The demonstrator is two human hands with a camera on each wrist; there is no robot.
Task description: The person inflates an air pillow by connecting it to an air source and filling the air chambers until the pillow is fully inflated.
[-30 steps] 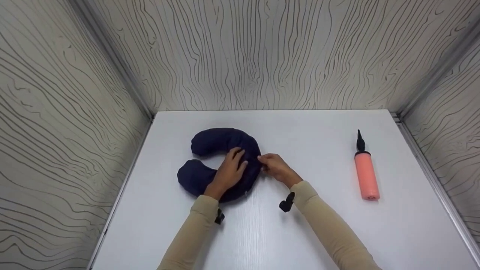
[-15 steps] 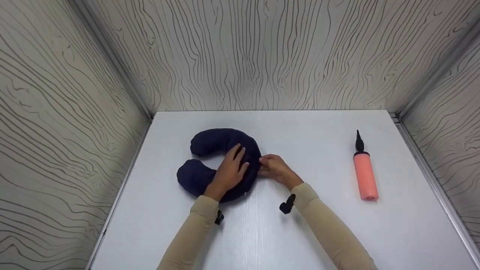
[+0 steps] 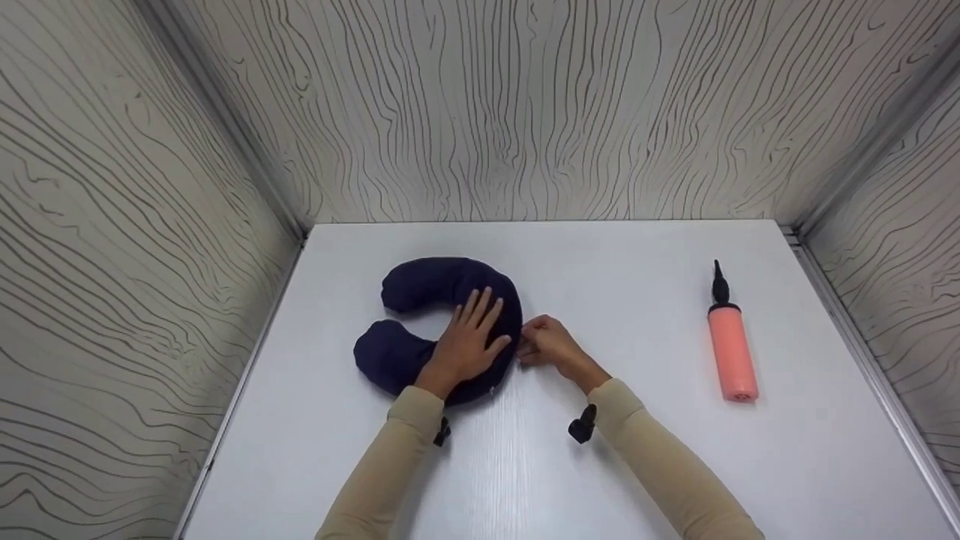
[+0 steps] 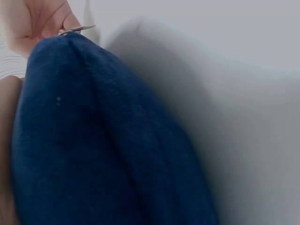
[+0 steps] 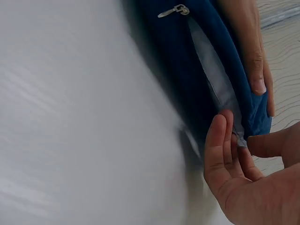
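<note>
A navy U-shaped neck pillow [image 3: 491, 292] lies on the white table, its gap facing left. My left hand [image 3: 469, 346] rests flat on its curved part, fingers spread. At the pillow's right outer edge, my right hand [image 3: 553, 346] pinches the edge of the opening with thumb and fingers. In the right wrist view the zipper is undone, and a grey inner layer [image 5: 218, 75] shows in the slit. The metal zipper pull [image 5: 173, 10] sits at the slit's far end from my right fingers. The left wrist view shows the pillow's side [image 4: 103, 131] close up.
A salmon-coloured hand pump [image 3: 733, 352] with a black nozzle lies at the right of the white table [image 3: 637, 285]. Walls with a wood-grain pattern [image 3: 487, 112] stand behind and on both sides.
My left hand has flattened and spread its fingers on the pillow. My right hand has slid slightly toward me along the pillow's edge. The pump stays put.
</note>
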